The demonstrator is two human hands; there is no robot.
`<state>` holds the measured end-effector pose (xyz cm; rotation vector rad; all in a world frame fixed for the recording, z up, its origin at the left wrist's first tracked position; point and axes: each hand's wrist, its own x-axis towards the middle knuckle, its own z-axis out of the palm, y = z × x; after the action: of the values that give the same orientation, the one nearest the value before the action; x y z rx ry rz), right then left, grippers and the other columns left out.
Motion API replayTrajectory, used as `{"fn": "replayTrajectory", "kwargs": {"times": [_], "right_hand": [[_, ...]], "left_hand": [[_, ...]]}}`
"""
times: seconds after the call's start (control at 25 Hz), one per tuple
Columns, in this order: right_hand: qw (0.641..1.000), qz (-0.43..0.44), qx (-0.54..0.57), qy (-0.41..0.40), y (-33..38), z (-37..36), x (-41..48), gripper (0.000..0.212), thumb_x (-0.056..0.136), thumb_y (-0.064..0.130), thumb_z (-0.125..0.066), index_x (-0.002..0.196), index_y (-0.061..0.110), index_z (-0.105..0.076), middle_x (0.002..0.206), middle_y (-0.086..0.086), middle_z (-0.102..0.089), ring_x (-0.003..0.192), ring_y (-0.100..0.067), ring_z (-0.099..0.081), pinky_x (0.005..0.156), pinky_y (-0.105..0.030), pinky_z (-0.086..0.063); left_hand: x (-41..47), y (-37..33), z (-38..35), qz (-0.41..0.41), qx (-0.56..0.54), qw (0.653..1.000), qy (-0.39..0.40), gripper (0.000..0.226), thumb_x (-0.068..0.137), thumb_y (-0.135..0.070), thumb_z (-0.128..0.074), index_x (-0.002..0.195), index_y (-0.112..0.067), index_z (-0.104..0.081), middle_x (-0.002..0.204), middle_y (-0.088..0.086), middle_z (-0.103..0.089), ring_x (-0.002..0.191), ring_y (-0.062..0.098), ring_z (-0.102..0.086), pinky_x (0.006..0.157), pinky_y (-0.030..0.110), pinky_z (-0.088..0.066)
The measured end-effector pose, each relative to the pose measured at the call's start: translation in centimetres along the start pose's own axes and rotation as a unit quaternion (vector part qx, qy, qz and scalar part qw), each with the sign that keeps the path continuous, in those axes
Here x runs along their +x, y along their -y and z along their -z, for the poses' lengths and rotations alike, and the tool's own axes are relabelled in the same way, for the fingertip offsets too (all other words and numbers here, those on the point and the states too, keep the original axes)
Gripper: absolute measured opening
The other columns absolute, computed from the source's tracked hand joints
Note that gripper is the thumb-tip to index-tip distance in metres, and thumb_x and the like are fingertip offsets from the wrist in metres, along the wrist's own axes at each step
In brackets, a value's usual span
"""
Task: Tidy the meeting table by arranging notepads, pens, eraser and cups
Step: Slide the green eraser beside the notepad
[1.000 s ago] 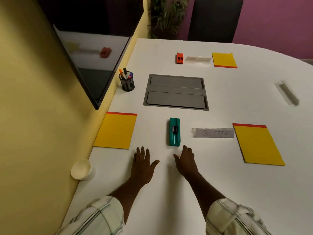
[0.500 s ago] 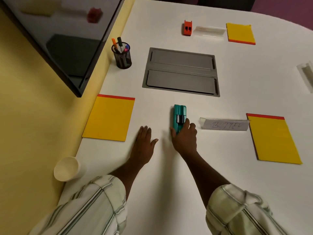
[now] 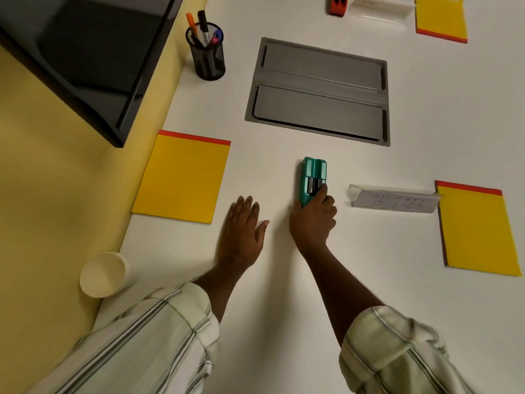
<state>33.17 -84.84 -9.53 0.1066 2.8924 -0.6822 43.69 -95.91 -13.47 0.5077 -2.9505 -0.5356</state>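
The white counter (image 3: 284,294) runs along a yellow wall, with a grey cable hatch (image 3: 318,92) set flush in its surface. The green eraser (image 3: 314,173) lies flat on the counter just this side of the hatch, its long axis pointing away from the person. The right hand (image 3: 312,220) has its grip closed on the eraser.

Caution: the grip takes one end only (not a centred hold). On lifting, the free end may dip or swing. A swing to the right could strike the name card (image 3: 395,199), which stands near and looks light enough to topple.

Position relative to the grip: the near end of the eraser sits inside it, thumb on the left flank and fingers curled over the right. The far half projects clear beyond the fingertips.

The left hand (image 3: 241,231) rests flat on the counter, fingers straight, holding nothing, between the eraser and the left notepad (image 3: 181,177). Further out, the right notepad (image 3: 477,231) lies against the name card's far end. The pen cup (image 3: 206,52) stands by the wall, and a paper cup (image 3: 103,274) sits at the near-left edge.
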Motion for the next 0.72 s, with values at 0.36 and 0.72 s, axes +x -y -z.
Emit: {"fn": "replayTrajectory", "kwargs": {"times": [0.36, 0.72], "right_hand": [[0.987, 0.111, 0.115, -0.008, 4.5, -0.7, 3.8, 0.067, 0.091, 0.014, -0.057, 0.148, 0.011, -0.022, 0.144, -0.008, -0.037, 0.130, -0.026, -0.035, 0.104, -0.044, -0.040], [0.936, 0.312, 0.083, 0.142, 15.9, -2.9, 10.0, 0.069, 0.091, 0.007, -0.058, 0.149, 0.004, -0.022, 0.149, -0.013, -0.030, 0.137, -0.026, -0.027, 0.115, -0.039, -0.030]], "left_hand": [[0.0, -0.1, -0.3, 0.017, -0.015, 1.000, -0.011, 0.047, 0.097, -0.035, -0.041, 0.134, -0.009, -0.052, 0.145, 0.010, -0.044, 0.140, 0.026, -0.033, 0.116, 0.038, -0.027], [0.1, -0.2, -0.1, 0.031, -0.024, 0.999, -0.004, 0.048, 0.097, -0.036, -0.043, 0.137, -0.010, -0.049, 0.146, 0.010, -0.043, 0.139, 0.029, -0.034, 0.115, 0.040, -0.025]]}}
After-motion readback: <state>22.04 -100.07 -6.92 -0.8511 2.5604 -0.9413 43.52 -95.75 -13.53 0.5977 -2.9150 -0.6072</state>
